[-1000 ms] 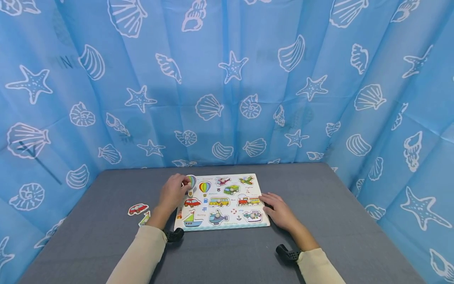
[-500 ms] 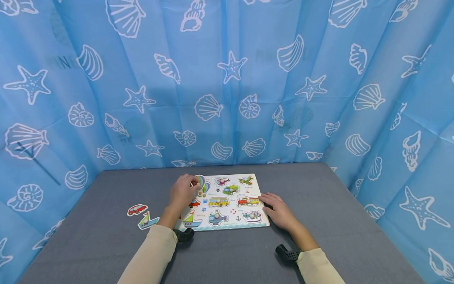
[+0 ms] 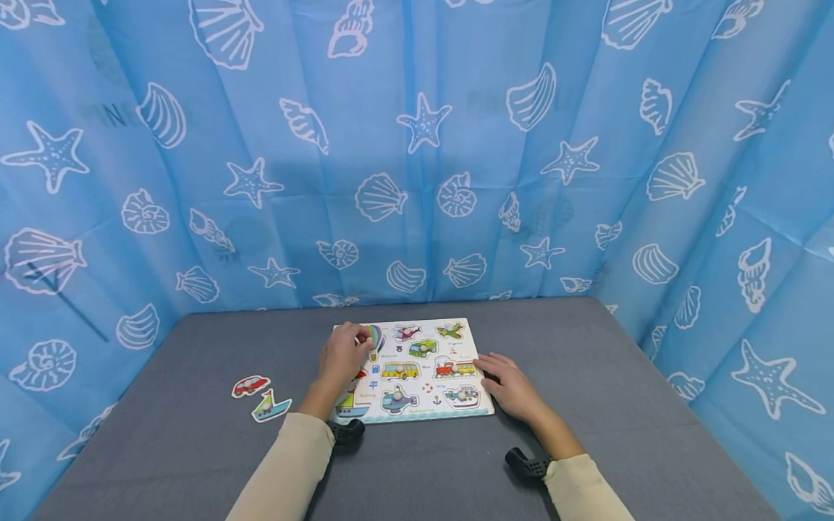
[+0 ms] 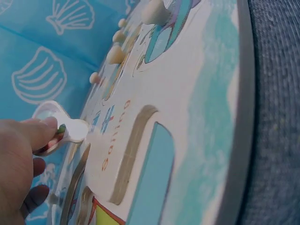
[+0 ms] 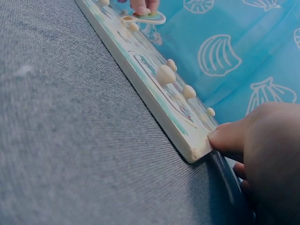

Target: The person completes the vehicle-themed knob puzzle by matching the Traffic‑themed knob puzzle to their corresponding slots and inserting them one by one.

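Observation:
My left hand (image 3: 344, 358) pinches a hot-air balloon puzzle piece (image 3: 374, 339) over the upper left of a white vehicle puzzle board (image 3: 433, 414). In the left wrist view the piece (image 4: 74, 130) is tilted above the board, apart from its surface, partly hidden by the thumb. The sailboat recess (image 4: 133, 157) shows its printed picture. At the board's right edge rests my right hand (image 3: 511, 387), its fingers stretched out. Seen from the right wrist, the thumb (image 5: 227, 139) presses against the board near its corner.
Left of the board a red car piece (image 3: 250, 386) and a sailboat piece (image 3: 270, 407) lie on the grey tablecloth (image 3: 417, 470). Several knobbed pieces sit in the board, such as a bus (image 3: 400, 370) and a ship (image 3: 462, 396). A blue shell-print curtain (image 3: 417, 181) hangs behind.
My left hand has moved right with the balloon piece, from the board's left edge to over the printed balloon. The sailboat piece has come fully into view. The right hand has stayed put.

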Demonstrator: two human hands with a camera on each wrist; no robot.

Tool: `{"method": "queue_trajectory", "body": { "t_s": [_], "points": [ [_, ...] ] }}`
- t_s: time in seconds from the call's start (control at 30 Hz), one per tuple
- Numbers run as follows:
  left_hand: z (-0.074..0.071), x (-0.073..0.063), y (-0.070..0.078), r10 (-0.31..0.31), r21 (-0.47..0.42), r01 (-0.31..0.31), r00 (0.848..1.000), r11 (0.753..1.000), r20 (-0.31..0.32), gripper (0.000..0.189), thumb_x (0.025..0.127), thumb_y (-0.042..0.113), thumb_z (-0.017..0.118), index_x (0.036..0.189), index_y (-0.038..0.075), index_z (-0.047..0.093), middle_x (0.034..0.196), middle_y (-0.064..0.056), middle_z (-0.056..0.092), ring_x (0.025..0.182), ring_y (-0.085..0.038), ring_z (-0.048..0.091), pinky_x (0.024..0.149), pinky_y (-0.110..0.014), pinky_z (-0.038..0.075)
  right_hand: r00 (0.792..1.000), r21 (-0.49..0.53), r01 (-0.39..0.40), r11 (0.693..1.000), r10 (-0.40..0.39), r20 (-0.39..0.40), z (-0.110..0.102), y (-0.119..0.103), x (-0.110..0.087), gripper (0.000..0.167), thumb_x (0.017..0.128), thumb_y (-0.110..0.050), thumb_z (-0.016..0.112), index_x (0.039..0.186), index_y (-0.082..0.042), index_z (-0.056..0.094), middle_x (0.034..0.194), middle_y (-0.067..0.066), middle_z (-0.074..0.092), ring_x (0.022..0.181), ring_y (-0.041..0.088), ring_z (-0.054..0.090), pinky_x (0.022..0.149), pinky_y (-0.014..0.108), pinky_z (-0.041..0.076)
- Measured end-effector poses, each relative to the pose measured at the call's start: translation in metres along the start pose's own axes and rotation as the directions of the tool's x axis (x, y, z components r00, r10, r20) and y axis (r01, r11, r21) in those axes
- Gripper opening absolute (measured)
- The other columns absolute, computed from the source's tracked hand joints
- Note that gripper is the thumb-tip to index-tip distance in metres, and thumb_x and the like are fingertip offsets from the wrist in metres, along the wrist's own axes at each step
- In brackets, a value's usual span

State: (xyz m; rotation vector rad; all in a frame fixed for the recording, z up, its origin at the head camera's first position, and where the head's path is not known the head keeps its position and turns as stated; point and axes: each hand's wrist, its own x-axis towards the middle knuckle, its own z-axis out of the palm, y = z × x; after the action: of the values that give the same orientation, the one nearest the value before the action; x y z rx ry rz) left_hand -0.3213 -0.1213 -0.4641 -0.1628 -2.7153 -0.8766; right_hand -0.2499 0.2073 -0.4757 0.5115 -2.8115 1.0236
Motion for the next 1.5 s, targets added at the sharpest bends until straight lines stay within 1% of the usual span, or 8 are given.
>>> {"method": "queue_trajectory", "body": {
  "t_s": [0.33,0.57,0.73,0.83,1.07,1.27,1.4,1.5],
  "points": [
    [0.002,0.001,-0.003,-0.006,0.05,0.001,0.996,0.999,0.089,0.031,0.084,0.025,0.078,0.112,0.014,0.07,0.101,0.001,0.057,0.09,-0.017,0.053,0.079,-0.04,0.045,1.0,-0.001,-0.004,1.0,0.004,0.001,0.0,-0.001,0.0,0.04,0.093,-0.002,0.059,0.133,0.002,0.057,0.139,0.021,0.051,0.136,0.042,0.033,0.107,0.059,0.026],
    [0.007,0.002,-0.005,0.03,0.113,-0.04,0.996,0.993,0.09,0.035,0.085,0.027,0.077,0.117,0.016,0.071,0.107,-0.001,0.06,0.097,-0.021,0.054,0.083,-0.043,0.042,1.0,0.008,-0.006,1.0,0.006,-0.006,0.001,-0.003,0.001,0.04,0.093,-0.002,0.059,0.133,0.003,0.057,0.138,0.021,0.052,0.136,0.043,0.033,0.107,0.059,0.025],
    [0.007,0.003,-0.006,0.046,0.172,-0.065,0.992,0.983,0.115,0.035,0.085,0.029,0.076,0.118,0.017,0.071,0.11,-0.003,0.062,0.103,-0.024,0.054,0.086,-0.044,0.041,1.0,0.009,-0.01,1.0,0.01,-0.003,0.001,-0.003,0.001,0.04,0.093,-0.002,0.059,0.133,0.003,0.057,0.139,0.02,0.052,0.136,0.042,0.033,0.107,0.059,0.025],
    [0.005,0.002,-0.006,0.052,0.185,-0.078,0.989,0.98,0.141,0.037,0.086,0.029,0.075,0.121,0.017,0.07,0.113,-0.004,0.062,0.106,-0.025,0.053,0.088,-0.045,0.041,1.0,0.007,-0.012,1.0,0.012,-0.001,0.001,-0.001,0.001,0.041,0.093,-0.003,0.059,0.133,0.002,0.057,0.139,0.02,0.051,0.136,0.042,0.033,0.107,0.058,0.026],
    [0.002,0.0,-0.006,0.075,0.159,-0.104,0.981,0.982,0.181,0.039,0.087,0.027,0.074,0.124,0.016,0.068,0.119,-0.006,0.061,0.112,-0.029,0.052,0.093,-0.048,0.039,1.0,0.006,-0.01,1.0,0.01,0.002,0.001,0.001,0.0,0.041,0.094,-0.003,0.058,0.134,0.002,0.056,0.14,0.02,0.051,0.136,0.042,0.032,0.107,0.059,0.026],
    [0.002,-0.002,-0.009,0.053,0.104,-0.074,0.981,0.992,0.185,0.038,0.087,0.028,0.075,0.123,0.018,0.068,0.121,-0.005,0.06,0.115,-0.027,0.052,0.098,-0.048,0.038,1.0,0.006,-0.015,1.0,0.015,0.01,0.0,0.001,-0.001,0.041,0.094,-0.003,0.058,0.135,0.003,0.055,0.14,0.02,0.05,0.137,0.043,0.032,0.107,0.059,0.025],
    [-0.006,-0.006,-0.012,0.06,0.036,-0.067,0.982,0.997,0.18,0.04,0.086,0.023,0.075,0.124,0.017,0.067,0.121,-0.006,0.06,0.115,-0.028,0.052,0.096,-0.049,0.041,1.0,0.005,-0.02,1.0,0.02,0.008,0.001,0.0,0.0,0.041,0.094,-0.004,0.058,0.135,0.002,0.055,0.14,0.02,0.05,0.137,0.042,0.032,0.107,0.059,0.025],
    [-0.012,-0.008,-0.017,0.075,0.001,-0.076,0.983,0.997,0.169,0.04,0.086,0.02,0.075,0.125,0.016,0.067,0.119,-0.005,0.061,0.109,-0.027,0.054,0.09,-0.048,0.044,1.0,0.004,-0.022,1.0,0.022,0.006,0.0,-0.001,0.0,0.041,0.094,-0.003,0.058,0.134,0.002,0.056,0.14,0.02,0.05,0.136,0.042,0.032,0.107,0.059,0.025]
  ]
}}
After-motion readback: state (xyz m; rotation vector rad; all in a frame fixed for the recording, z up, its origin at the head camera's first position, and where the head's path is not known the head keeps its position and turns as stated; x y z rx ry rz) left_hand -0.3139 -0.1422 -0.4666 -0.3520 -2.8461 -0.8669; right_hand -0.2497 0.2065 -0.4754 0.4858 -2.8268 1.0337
